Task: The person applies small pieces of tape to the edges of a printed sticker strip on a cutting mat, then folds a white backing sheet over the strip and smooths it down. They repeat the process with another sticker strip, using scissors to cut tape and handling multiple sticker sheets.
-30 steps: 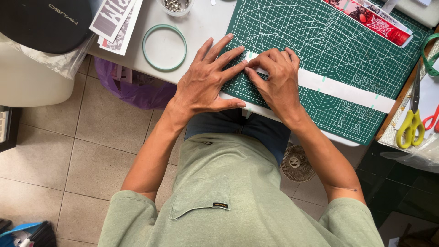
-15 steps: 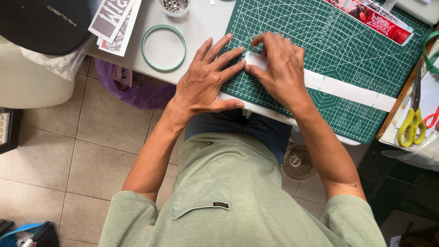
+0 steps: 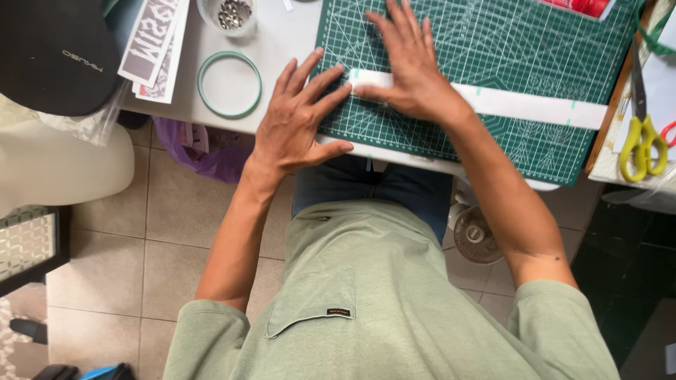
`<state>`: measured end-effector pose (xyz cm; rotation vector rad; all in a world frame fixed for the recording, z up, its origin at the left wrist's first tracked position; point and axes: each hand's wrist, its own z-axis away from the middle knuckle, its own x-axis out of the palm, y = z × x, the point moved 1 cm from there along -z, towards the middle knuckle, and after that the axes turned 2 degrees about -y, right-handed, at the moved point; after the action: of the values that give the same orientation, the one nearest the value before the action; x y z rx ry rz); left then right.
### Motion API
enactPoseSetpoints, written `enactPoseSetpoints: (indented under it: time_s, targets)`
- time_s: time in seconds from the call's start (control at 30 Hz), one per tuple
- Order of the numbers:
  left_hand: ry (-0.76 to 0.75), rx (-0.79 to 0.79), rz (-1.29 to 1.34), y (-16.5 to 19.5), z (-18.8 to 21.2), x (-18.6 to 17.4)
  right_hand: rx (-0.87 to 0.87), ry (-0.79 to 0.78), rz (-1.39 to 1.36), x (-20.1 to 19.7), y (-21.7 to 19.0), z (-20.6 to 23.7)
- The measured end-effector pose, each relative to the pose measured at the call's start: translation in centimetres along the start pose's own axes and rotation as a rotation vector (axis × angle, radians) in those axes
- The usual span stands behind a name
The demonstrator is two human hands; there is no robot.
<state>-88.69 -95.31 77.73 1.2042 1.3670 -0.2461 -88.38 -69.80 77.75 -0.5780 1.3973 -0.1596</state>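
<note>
In the head view, we see our left hand lying flat with the fingers spread wide, holding nothing. It rests across the near left edge of the green cutting mat, and its fingertips touch the left end of the white paper strip. Our right hand is also open and flat, palm down, pressing on the same strip just to the right of the left hand. The strip lies across the mat, running to the right. Left of the mat, on the white table, lies a green ring. Far right, yellow scissors lie beside the mat.
</note>
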Motion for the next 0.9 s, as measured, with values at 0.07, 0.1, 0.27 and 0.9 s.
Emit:
enactPoseSetpoints:
  time_s: [0.07,0.1,0.27,0.9]
  targets:
    - [0.004,0.005,0.007,1.2,1.0,0.5,-0.002,0.136,-0.176,-1.4,-0.1,3.1]
    - [0.003,0.002,0.014,1.9,1.4,0.8,-0.003,0.198,-0.268,-2.4,-0.1,4.8]
    - [0.015,0.002,0.005,4.7,1.0,2.6,-0.047,0.423,-0.181,-7.8,0.3,15.9]
    - [0.258,-1.013,1.252,19.3,-1.1,19.3,0.186,0.400,-0.638,0.3,7.7,35.9]
